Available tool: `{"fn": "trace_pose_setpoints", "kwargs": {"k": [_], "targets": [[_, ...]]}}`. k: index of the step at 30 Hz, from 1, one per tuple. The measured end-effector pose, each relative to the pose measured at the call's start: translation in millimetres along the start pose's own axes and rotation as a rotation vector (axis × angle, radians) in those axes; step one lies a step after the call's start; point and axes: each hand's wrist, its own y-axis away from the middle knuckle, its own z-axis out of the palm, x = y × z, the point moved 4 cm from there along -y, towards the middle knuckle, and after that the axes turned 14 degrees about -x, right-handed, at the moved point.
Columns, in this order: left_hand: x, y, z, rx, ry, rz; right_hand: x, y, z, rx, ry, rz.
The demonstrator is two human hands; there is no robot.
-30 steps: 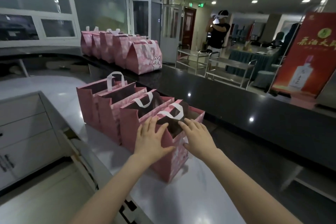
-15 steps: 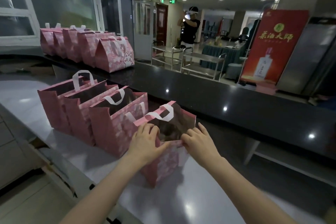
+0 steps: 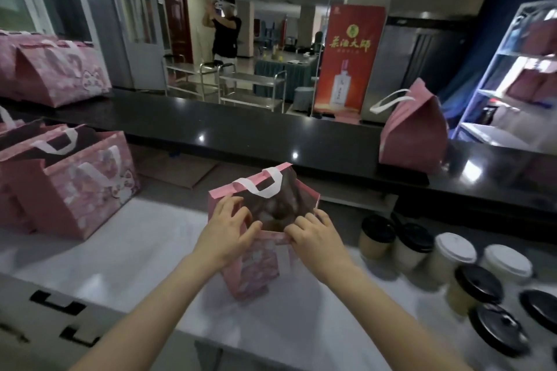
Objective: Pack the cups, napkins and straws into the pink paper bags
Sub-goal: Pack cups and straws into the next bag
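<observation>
At the white counter (image 3: 135,250): two bare hands work the mouth of one pink bag (image 3: 256,265), which stands upright near the front edge, squarely before the wearer.
Left hand (image 3: 224,233): fingers curled over the rim's left corner, thumb at the near wall, pinching paper.
Right hand (image 3: 316,239): fingertips nipped on the right of the near rim. Together the two grips appear to spread the mouth for loading.
Inside: dark and blurred; contents cannot be told.
Handle (image 3: 259,185): white loop on the far wall, standing clear of the opening.
Cups (image 3: 453,253): lidded, with black and white tops, clustered on the counter just right of the bag, likely staged within the right hand's reach.
Napkins, straws: none visible.
Open bags (image 3: 75,190): lined up at left, mouths up, apparently awaiting their turn.
Closed bags (image 3: 54,75): on the dark ledge (image 3: 241,126) beyond, with a lone bag (image 3: 413,129) at its right end, seemingly set aside as finished.
Background: a person (image 3: 226,30) stands in the hall beyond, a red banner (image 3: 349,54) further right.
Stage: opening the bag, by the look of it; cups seem due next.
</observation>
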Motion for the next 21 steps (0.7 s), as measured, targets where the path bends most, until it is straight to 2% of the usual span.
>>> {"fn": "trace_pose_setpoints", "kwargs": {"k": [6,9,12,15,17,21], "targets": [[53.8,-17.8,25.8,-0.118,0.055,0.105,47.2,45.5,0.5,-0.040,-0.097,0.035],[65.4,-29.9,32.4,-0.149,0.068,0.130,67.0,58.3,-2.0,0.006,-0.226,0.042],[65.3,-45.1,34.1,-0.170,0.073,0.115,91.3,67.2,-2.6,-0.024,-0.262,0.093],[54.2,-61.4,32.4,-0.206,0.119,0.098,123.1,65.9,4.6,-0.119,-0.264,0.211],[45.9,-73.6,27.5,-0.221,0.140,0.101,147.0,58.3,17.5,-0.240,-0.217,0.313],[31.5,-99.4,15.1,-0.144,0.179,0.156,187.0,38.3,48.3,-0.464,-0.163,0.450]]}}
